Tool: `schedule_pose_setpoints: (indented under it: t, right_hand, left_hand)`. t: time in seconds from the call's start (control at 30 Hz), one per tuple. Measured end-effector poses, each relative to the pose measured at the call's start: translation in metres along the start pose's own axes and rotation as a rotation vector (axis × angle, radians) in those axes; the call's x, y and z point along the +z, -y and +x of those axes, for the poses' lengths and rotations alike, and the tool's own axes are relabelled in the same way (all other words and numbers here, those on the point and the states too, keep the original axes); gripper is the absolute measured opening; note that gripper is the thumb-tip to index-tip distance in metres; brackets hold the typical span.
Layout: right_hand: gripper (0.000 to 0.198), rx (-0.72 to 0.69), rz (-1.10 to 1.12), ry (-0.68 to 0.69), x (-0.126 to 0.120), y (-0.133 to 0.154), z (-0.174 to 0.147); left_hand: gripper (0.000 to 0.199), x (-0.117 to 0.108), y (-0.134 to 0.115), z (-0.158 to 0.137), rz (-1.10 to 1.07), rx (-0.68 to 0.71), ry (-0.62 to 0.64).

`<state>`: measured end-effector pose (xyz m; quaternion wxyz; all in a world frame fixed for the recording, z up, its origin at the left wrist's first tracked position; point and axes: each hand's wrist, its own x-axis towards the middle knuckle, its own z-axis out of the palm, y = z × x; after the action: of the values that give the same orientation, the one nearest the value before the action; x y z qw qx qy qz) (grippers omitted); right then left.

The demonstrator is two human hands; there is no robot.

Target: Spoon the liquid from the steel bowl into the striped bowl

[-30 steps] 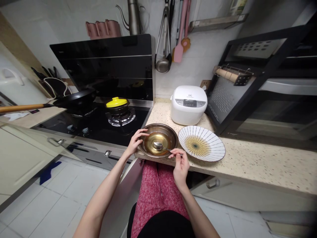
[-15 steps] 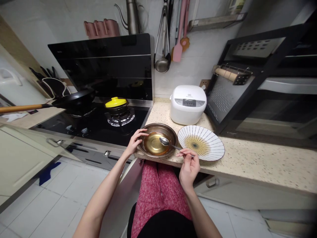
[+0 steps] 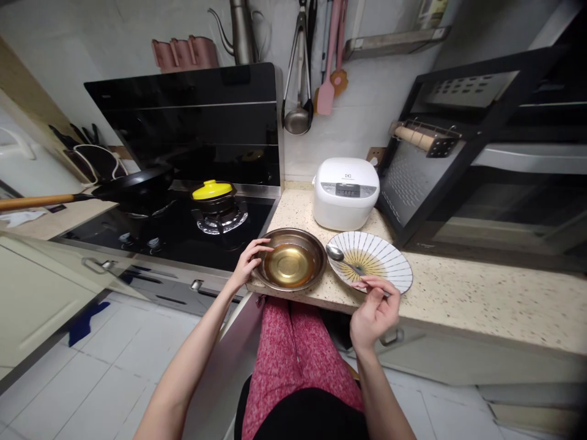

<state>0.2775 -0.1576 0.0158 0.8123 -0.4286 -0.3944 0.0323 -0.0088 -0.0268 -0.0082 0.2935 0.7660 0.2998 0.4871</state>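
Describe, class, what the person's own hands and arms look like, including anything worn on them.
The left hand and right hand wear no gloves, and no ring, watch or bracelet can be made out. The forearms are bare and slim, narrowing toward the wrists; no sleeve shows.

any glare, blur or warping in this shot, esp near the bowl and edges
Head view, counter: pale sheen inside the metal bowl, a highlight on the spoon; head view, stove: reflections on the glossy black panel; head view, margins: stretched and soft, the dark appliance smeared.
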Motion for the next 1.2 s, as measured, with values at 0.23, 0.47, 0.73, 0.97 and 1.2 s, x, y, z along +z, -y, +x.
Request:
schedule_pose_setpoints:
  t: [0.23, 0.47, 0.73, 0.97, 1.2]
  right_hand:
    - [0.019, -0.354, -0.206, 0.146, -0.010, -0.009, 0.004]
    - [0.022, -0.607, -0.288, 0.241, -0.013, -0.012, 0.009]
    - [0.023, -0.621, -0.280, 0.252, -0.013, -0.013, 0.010]
    - [0.016, -0.198, -0.029, 0.107, -0.004, -0.003, -0.007]
    - [0.020, -0.034, 0.042, 0.290, 0.007, -0.007, -0.029]
  left_hand:
    - [0.038, 0.000, 0.001, 0.000, -0.004, -0.009, 0.001]
    - [0.038, 0.000, 0.001, 0.000, -0.007, -0.014, 0.000]
    - [0.036, 0.001, 0.000, -0.001, -0.015, -0.004, -0.003]
    - [0.037, 0.001, 0.000, -0.001, 0.005, -0.007, 0.000]
    - [0.036, 0.001, 0.000, 0.000, -0.016, 0.006, -0.002]
